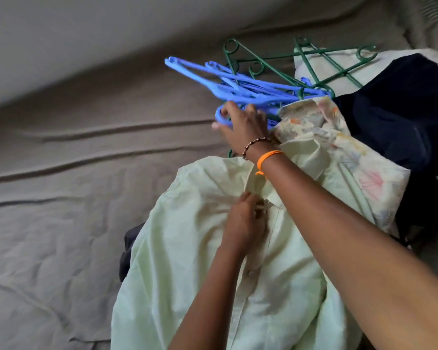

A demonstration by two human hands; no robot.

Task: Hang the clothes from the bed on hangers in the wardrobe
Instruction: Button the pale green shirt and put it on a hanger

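A pale green button-up shirt [192,269] lies spread on the bed in front of me. My left hand [245,218] pinches its fabric near the collar and top button. My right hand [240,127], with a bead bracelet and an orange band at the wrist, reaches over the shirt and grips the hook end of a blue plastic hanger [240,89] in a bundle of blue hangers. Green hangers [271,59] lie behind the blue ones. A floral-print garment [339,152] and a dark navy garment [400,114] lie to the right.
The bed is covered with a wrinkled grey-beige sheet [74,185] that stretches left and ahead. A white cloth [364,69] lies under the green hangers at the back right. A dark piece of fabric [129,248] pokes out under the shirt's left side.
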